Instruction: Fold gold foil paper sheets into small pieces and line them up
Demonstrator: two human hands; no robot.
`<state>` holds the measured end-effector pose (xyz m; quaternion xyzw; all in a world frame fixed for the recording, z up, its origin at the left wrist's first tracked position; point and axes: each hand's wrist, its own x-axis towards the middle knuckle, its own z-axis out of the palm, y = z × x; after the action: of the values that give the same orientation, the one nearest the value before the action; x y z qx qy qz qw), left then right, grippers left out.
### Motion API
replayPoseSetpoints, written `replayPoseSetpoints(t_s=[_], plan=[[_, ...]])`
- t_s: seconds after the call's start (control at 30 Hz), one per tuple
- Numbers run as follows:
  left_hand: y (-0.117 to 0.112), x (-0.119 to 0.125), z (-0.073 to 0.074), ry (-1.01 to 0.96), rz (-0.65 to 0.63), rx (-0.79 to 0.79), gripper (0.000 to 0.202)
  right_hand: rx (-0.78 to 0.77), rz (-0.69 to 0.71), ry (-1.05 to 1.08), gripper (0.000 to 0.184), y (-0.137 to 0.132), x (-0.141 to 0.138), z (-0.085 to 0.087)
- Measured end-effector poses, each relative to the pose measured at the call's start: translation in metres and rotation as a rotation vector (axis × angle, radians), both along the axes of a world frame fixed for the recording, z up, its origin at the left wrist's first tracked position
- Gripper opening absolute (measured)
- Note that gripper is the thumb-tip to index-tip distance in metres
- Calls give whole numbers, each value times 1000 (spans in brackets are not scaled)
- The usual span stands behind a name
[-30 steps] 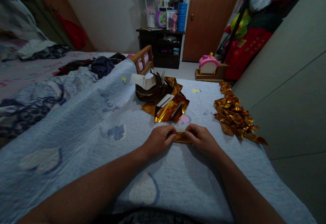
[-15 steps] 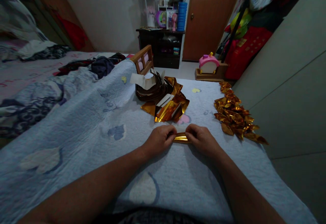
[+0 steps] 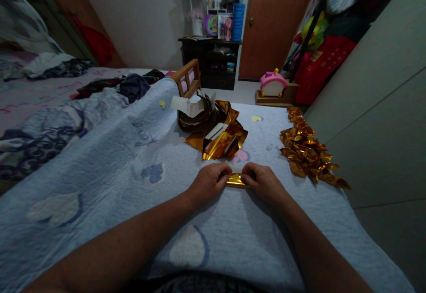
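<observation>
A small sheet of gold foil paper [image 3: 237, 180] with a whitish back lies on the bed, its near part rolled or folded over. My left hand [image 3: 210, 181] pinches its left end between thumb and fingers. At the other end, my right hand [image 3: 264, 181] grips it the same way. Just beyond my hands is a loose heap of gold foil sheets [image 3: 221, 144], touching a dark stack of papers [image 3: 196, 117] with pale edges. Off to the right, folded gold foil pieces [image 3: 308, 151] lie in a long pile along the bed's edge.
A light blue quilt [image 3: 126, 213] with heart patterns covers the bed. Rumpled clothes and bedding [image 3: 49, 124] lie to the left. Past the bed's far end are a wooden rail [image 3: 186, 77], a pink toy [image 3: 273, 83] and a dark cabinet [image 3: 211, 64]. A pale wall panel [image 3: 376, 106] borders the right side.
A little more of the sheet's whitish back shows between my hands, beyond the gold fold. Both hands keep nearly the same place and grip.
</observation>
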<state>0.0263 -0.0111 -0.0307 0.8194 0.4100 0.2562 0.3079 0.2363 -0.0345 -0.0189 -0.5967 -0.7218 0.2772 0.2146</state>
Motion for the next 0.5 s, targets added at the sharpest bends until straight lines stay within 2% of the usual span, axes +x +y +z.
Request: replayPoseSetpoints(t_s=[0.5], plan=[[0, 3, 0, 19, 5, 3, 11, 10, -4, -5, 10, 1, 3, -3]])
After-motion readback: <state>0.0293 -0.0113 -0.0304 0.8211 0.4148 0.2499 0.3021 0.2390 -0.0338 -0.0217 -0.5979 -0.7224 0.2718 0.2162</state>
